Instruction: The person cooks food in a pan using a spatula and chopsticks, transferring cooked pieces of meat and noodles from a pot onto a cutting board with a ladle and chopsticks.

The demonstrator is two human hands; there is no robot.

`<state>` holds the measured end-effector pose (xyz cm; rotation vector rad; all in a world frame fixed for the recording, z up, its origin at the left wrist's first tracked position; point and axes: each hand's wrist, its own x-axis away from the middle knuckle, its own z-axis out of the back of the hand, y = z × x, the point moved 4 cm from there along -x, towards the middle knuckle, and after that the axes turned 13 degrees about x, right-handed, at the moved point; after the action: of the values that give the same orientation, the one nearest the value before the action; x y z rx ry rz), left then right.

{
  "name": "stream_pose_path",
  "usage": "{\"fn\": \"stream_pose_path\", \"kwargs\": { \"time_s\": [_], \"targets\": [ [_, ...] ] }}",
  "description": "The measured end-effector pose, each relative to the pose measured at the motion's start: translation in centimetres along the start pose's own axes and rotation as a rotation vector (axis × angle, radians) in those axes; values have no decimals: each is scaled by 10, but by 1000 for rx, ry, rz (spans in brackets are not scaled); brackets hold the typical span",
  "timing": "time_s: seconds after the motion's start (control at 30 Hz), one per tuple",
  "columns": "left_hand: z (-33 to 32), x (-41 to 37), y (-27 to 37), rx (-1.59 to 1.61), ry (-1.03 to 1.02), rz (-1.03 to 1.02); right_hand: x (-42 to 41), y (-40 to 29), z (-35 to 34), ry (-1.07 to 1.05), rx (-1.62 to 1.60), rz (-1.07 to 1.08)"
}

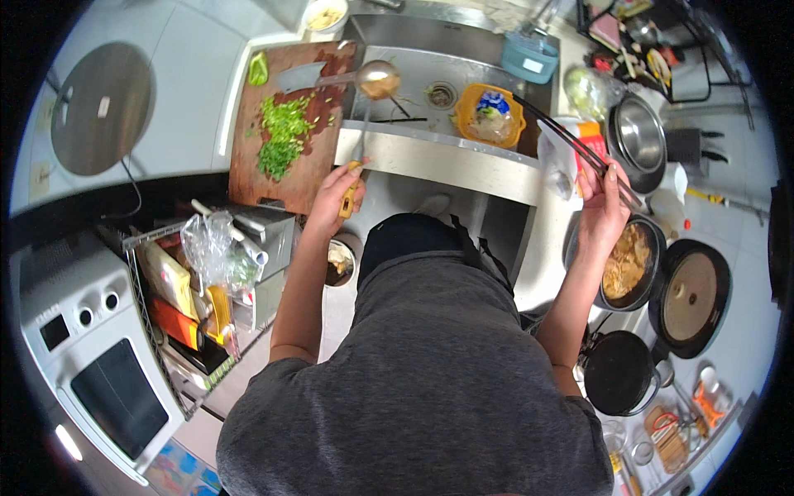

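Note:
My left hand (335, 195) grips the yellow handle of a metal ladle (379, 77), whose bowl hangs over the left end of the stainless steel sink (409, 62). Dark chopsticks (561, 133) are held in my right hand (602, 204), their tips reaching over the sink's right side. Below those tips, a yellow plastic basket (462, 115) in the sink holds a clear bag with blue printing. Left of the ladle lies a wooden cutting board (248, 180) with chopped greens (279, 133), a piece of green pepper (258, 68) and a cleaver (301, 77).
A pan of cooked food (626, 260) stands under my right forearm, beside a dark lid (691, 297) and a black pot (620, 372). Metal bowls (639, 133) and a blue-green basket (530, 59) are at right. At left are a wire rack (186, 248) and a white oven (93, 347).

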<state>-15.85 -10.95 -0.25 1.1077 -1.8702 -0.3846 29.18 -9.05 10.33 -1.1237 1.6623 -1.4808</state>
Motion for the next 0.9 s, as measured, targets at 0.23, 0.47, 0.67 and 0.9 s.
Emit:
{"fn": "stream_pose_path", "kwargs": {
  "time_s": [0.23, 0.47, 0.67, 0.9],
  "targets": [
    [57, 3, 3, 174, 195, -251, -3, 26, -83, -188, 26, -83],
    [80, -4, -10, 52, 389, -369, 21, 48, -160, -319, -18, -112],
    [80, -7, -23, -63, 422, -452, 47, 74, -239, -441, 174, -120],
    [79, -1, -27, -209, 566, -506, 70, 120, -303, -618, 225, -68]
  ]
}}
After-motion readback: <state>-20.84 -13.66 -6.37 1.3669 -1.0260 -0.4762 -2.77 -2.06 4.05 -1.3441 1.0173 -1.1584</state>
